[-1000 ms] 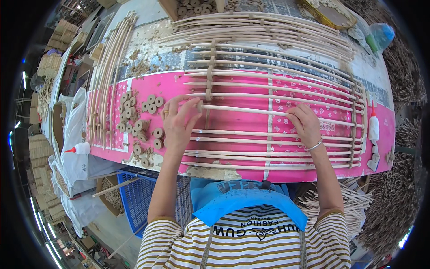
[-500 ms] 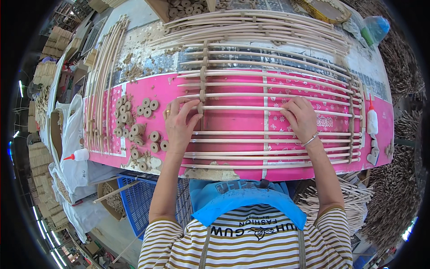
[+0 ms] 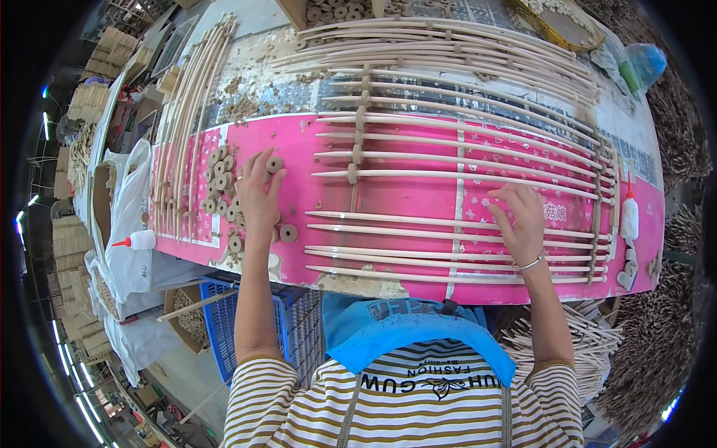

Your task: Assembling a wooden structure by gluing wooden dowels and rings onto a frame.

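My left hand (image 3: 258,196) is over a pile of small wooden rings (image 3: 220,181) on the left of the pink sheet (image 3: 407,198). Its thumb and forefinger are spread around one ring (image 3: 275,164), which lies where it did before. My right hand (image 3: 526,228) hovers with curved, parted fingers above pale wooden rods (image 3: 426,174), holding nothing. These rods lie side by side, their right ends joined at an upright strip (image 3: 597,216). Farther up, a second strip (image 3: 358,142) with rings crosses the rods near their left ends; the nearest rods lie free of it.
More rods (image 3: 198,89) lie at the left, and a stacked bundle of rods (image 3: 441,48) at the back. White glue bottles with red tips stand or lie at the right (image 3: 629,215) and left (image 3: 140,240) edges. A blue crate (image 3: 237,328) sits below the table.
My left hand has left the rod end and moved left to the rings. My right hand has let go of its rod and drawn slightly nearer to me. The whole view has shifted a little.
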The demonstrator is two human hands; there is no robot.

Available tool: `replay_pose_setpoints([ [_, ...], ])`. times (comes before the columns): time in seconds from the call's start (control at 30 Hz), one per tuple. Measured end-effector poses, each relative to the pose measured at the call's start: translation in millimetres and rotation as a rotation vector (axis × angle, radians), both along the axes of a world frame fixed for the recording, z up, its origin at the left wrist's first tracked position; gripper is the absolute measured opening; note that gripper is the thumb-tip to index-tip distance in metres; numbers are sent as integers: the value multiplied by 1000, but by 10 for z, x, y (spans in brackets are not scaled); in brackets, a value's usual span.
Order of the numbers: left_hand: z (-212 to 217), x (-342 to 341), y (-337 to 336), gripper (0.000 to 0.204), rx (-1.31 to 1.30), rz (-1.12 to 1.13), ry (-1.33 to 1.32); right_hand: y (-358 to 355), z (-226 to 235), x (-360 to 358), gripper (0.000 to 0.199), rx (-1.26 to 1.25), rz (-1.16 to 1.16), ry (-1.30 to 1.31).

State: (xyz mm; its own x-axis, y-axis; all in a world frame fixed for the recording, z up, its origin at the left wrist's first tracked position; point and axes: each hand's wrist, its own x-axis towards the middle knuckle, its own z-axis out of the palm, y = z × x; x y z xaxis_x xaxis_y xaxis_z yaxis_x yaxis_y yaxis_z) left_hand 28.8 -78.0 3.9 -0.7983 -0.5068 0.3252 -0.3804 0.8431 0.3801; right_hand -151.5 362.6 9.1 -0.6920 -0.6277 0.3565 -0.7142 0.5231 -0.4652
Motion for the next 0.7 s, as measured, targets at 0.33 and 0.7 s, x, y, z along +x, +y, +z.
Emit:
replay_pose_setpoints([
  [0.33,79,-328,730,60,149,-426,-36,178,-100,-151,24,-76,-84,72],
  [0.7,-140,-462,899,40,322,-361,23,1215,14,-701,28,-154,-467,246],
])
